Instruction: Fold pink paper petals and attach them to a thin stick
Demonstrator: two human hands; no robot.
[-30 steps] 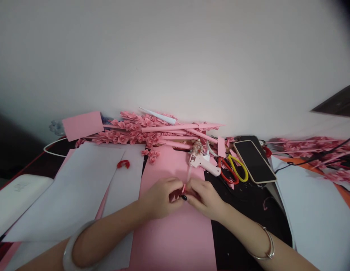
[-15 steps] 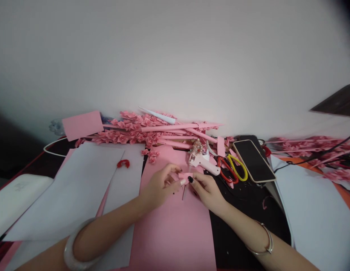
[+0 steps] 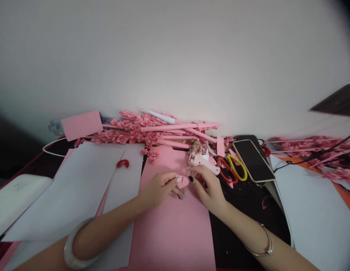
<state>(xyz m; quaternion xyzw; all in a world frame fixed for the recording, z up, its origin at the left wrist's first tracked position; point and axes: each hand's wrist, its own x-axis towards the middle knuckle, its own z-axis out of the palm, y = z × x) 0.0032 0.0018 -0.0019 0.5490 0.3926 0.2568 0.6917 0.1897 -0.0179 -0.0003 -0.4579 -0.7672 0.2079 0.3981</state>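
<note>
My left hand (image 3: 160,190) is closed on a small pink paper piece (image 3: 184,182), pinched between thumb and fingers above a large pink sheet (image 3: 171,233). At the paper's right edge is my right hand (image 3: 208,188), its black-nailed thumb and bent forefinger a little apart. Whether that hand touches the paper is hard to tell. A pale pink glue gun (image 3: 204,162) lies just beyond my right fingers. Small pink paper flowers (image 3: 150,155) rest on the sheet's far edge.
Pink paper flower stems (image 3: 129,130) lie along the wall. Right of the glue gun are red-and-yellow-handled scissors (image 3: 237,167) and a phone (image 3: 255,162). White sheets (image 3: 81,180) spread at left, with a red curved item (image 3: 123,163) on them. More white paper (image 3: 318,210) is at right.
The pink paper piece has turned and tilted in my left fingers. My right fingers have shifted off its edge, and the thin stick below it no longer shows clearly.
</note>
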